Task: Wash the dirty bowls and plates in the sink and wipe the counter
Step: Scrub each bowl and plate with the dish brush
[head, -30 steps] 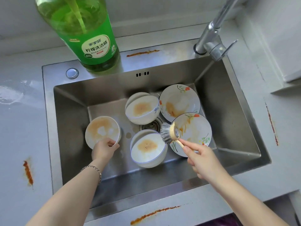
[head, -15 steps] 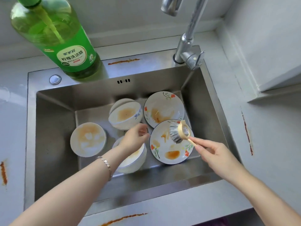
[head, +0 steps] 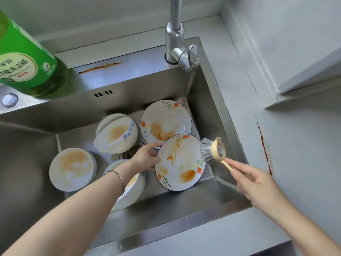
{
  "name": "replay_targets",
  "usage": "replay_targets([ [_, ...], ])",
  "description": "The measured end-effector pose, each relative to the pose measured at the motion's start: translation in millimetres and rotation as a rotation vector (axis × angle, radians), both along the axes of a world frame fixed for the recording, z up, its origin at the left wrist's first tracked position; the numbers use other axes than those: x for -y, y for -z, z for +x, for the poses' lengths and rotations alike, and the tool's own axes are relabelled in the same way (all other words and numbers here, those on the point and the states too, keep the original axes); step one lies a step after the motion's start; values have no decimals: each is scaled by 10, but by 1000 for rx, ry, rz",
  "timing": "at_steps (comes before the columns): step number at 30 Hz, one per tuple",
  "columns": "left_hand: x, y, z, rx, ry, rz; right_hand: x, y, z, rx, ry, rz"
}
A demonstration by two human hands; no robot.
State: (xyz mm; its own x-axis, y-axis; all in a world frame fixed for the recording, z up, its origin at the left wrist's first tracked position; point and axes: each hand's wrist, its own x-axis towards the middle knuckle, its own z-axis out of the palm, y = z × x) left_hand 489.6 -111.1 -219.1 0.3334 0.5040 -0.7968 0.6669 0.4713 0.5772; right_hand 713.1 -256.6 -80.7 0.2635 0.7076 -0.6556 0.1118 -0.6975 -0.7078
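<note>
While the green detergent bottle [head: 27,58] at 10 o'clock shows a label with 洗洁精 readable, the left hand [head: 147,156] curls its fingers round the 9 o'clock rim of the near plate [head: 180,163], low in the sink [head: 221,111]. The right hand [head: 258,183] pinches the wooden handle of the brush [head: 212,150], bristles right at that plate's 3 o'clock rim; contact cannot be told. The brush's sticker is too small to read. Count 2 flowered plates, the near one overlapping the far plate [head: 166,121], and 3 stained bowls: the back bowl [head: 116,133] at 11 o'clock, the side bowl [head: 72,169] at 9, the front bowl [head: 132,183] under the left forearm. Bare steel runs along the sink's 6 o'clock wall. 1 rusty streak [head: 263,145] marks the counter [head: 295,163] at 3 o'clock.
</note>
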Motion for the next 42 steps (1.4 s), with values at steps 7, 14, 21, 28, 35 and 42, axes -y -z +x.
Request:
replay_targets([
  [7, 251, -407, -117, 43, -286, 19, 8, -70, 79, 15, 39, 80],
  [14, 696, -1297, -452, 182, -705, 88, -61, -260, 18, 15, 202, 144],
  [21, 1087, -1963, -682, 339, -913, 83, -284, -482, -504, -296, 137, 176],
  [28, 1328, -2111, -837, 554, -871, -22, -326, -533, -727, -185, 102, 177],
  [35, 1495, -2077, -808, 756, -921, -67, -397, -745, -698, 10, -196, 217],
  [42, 1465, -2124, -864, 695, -898, -9, -446, -957, -752, 752, -751, 278],
])
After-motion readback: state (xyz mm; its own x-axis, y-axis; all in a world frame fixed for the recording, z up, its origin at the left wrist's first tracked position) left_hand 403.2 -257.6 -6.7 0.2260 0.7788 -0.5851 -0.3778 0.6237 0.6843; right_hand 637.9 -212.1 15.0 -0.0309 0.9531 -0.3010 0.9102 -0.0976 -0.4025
